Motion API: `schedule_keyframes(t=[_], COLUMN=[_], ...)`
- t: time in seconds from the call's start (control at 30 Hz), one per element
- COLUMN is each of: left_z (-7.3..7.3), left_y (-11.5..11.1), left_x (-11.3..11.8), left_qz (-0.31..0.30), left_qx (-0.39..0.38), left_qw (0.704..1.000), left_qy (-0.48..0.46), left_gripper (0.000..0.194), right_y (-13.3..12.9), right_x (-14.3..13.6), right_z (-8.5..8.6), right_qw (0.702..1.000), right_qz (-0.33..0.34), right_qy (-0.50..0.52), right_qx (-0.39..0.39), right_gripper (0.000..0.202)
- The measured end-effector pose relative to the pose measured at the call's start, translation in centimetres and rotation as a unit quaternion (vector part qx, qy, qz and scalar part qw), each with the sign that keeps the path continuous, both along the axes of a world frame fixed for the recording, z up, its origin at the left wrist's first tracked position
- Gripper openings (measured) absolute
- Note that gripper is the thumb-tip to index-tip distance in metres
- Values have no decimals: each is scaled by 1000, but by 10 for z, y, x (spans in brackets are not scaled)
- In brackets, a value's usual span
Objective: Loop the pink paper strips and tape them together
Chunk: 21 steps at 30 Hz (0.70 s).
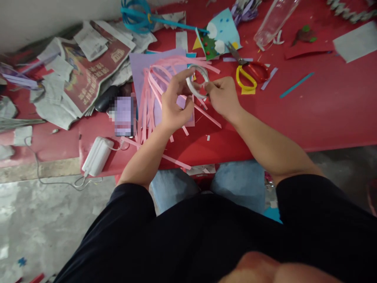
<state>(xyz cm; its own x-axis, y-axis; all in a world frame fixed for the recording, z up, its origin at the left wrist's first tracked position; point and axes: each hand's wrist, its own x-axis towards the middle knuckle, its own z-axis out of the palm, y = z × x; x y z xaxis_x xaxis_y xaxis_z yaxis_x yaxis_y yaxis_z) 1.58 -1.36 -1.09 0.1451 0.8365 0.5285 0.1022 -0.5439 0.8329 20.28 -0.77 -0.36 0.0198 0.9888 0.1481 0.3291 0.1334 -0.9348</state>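
A white roll of tape is held up between my two hands over the red table. My left hand grips the roll's left side, its fingers curled round the rim. At the roll's right edge, my right hand is closed in a pinch; what lies between its fingertips is too small to make out. Pink paper strips, joined at the top and fanned out, lie beneath and left of my left hand on a purple sheet.
Scissors with red and yellow handles lie beyond my right hand. Newspapers, a black object, a phone and a white power bank are at the left. A clear bottle and a blue paper piece lie farther back.
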Motion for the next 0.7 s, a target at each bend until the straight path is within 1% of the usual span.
schedule_keyframes(t=[0.1,0.17,0.27,0.3,0.37,0.43,0.5,0.6,0.7], left_z=[3,4,5,5,4,2,0,-5,-14], left_y=[-2,-2,2,5,12,19,24,25,25], left_x=[0,1,1,0,-3,-6,-7,-5,-2], left_qz=[-16,7,59,71,80,70,41,-16,-46], left_qx=[-4,-12,-50,-68,-101,-120,-131,-151,-187], left_qw=[1000,1000,995,991,983,977,972,963,961], left_qy=[12,-5,-67,-90,-128,-162,-193,-222,-200], left_gripper=[54,52,46,43,41,41,39,33,32], right_y=[1,2,6,7,8,8,6,0,-7], right_x=[-1,-1,-2,-2,-2,-3,-3,-2,1], right_z=[2,0,-6,-7,-10,-11,-9,-2,3], right_qw=[1000,999,995,993,987,976,969,969,973], right_qz=[-10,-2,16,21,26,29,28,52,78], right_qy=[19,47,93,105,119,121,115,81,45], right_qx=[13,18,35,51,109,177,217,226,213], right_gripper=[77,79,78,75,66,59,59,54,54])
